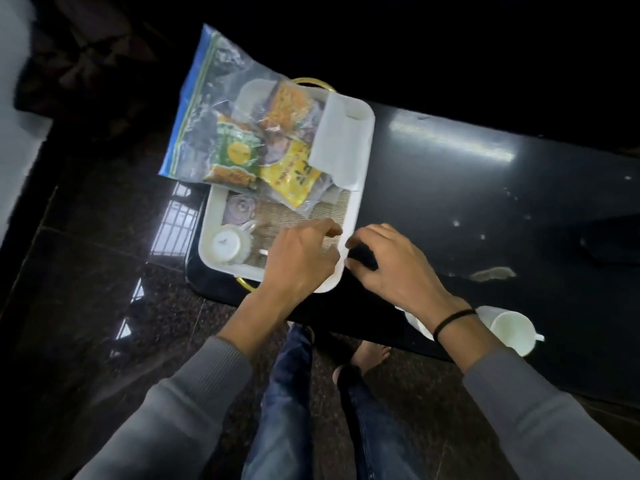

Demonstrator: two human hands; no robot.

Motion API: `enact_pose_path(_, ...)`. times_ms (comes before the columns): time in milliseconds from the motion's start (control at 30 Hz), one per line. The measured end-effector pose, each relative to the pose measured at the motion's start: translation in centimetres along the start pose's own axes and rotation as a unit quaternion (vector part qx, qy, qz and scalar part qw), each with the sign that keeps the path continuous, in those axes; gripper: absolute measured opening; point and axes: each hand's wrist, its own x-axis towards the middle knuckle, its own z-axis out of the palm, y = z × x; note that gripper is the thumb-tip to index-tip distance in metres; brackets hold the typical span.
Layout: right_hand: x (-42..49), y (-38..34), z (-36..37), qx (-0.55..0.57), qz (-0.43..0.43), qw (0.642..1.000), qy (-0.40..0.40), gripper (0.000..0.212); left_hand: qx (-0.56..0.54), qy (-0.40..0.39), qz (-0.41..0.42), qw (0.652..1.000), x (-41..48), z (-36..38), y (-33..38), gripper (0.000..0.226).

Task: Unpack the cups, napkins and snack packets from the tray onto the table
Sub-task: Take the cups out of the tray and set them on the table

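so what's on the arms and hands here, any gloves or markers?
No gloves: both the left hand and the right hand are bare. Each arm is in a grey long sleeve, ribbed at the cuff, left sleeve and right sleeve. A thin black band circles the right wrist. No rings, watch or markers show.
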Motion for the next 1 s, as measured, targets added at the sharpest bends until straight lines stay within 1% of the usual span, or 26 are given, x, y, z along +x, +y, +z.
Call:
enact_pose_path(67, 1.4, -1.1, 1.4, 0.008, -0.001, 0.999, -0.043, 0.031, 0.034, -0.005, 0.022, 0.999, -0.3, -0.6, -2.3, 0.041)
enact_pose_path(133, 2.4, -1.9, 2.5, 0.015, 0.003, 0.997, -0.078, 0.037, 0.079, -0.020, 0.031, 0.996, -0.7, -0.7, -4.0, 0.056)
enact_pose_path(233, 3.7, -2.9, 3.9, 0.017, 0.001, 0.994, -0.112, 0.044, 0.157, -0.052, 0.035, 0.986, -1.1, -0.4, -6.0, 0.073)
enact_pose_path(333, 4.4, -3.2, 4.9, 0.006, 0.005, 0.992, -0.128, 0.042, 0.226, -0.078, 0.039, 0.970, -1.0, 0.3, -7.1, 0.077)
enact_pose_path(467, 4.7, -2.8, 5.5, 0.001, 0.012, 0.991, -0.133, 0.041, 0.235, -0.082, 0.052, 0.967, -0.4, 0.7, -7.5, 0.076)
enact_pose_path(567, 4.7, -2.6, 5.1, 0.024, 0.032, 0.990, -0.137, 0.043, 0.201, -0.073, 0.064, 0.975, -0.1, 0.7, -7.5, 0.073)
enact_pose_path(667, 4.4, -2.4, 4.3, 0.049, 0.050, 0.989, -0.127, 0.051, 0.136, -0.061, 0.065, 0.987, 0.0, 0.2, -7.0, 0.074)
enact_pose_path(733, 4.1, -2.0, 3.9, 0.058, 0.048, 0.991, -0.110, 0.059, 0.072, -0.046, 0.053, 0.995, 0.2, -0.4, -6.2, 0.073)
enact_pose_path(800, 3.6, -1.7, 3.4, 0.072, 0.036, 0.992, -0.099, 0.072, -0.012, -0.038, 0.028, 0.999, 0.6, -0.9, -5.2, 0.072)
enact_pose_path(900, 2.7, -1.2, 2.0, 0.142, 0.040, 0.984, -0.098, 0.092, -0.120, -0.058, -0.017, 0.991, 1.6, -1.3, -3.6, 0.078)
enact_pose_path(933, 2.5, -0.9, 1.5, 0.172, 0.045, 0.980, -0.092, 0.093, -0.144, -0.069, -0.029, 0.987, 1.9, -1.4, -3.1, 0.081)
enact_pose_path(1000, 2.0, -0.1, 0.3, 0.220, 0.066, 0.971, -0.067, 0.087, -0.193, -0.092, -0.044, 0.976, 2.5, -1.1, -1.9, 0.084)
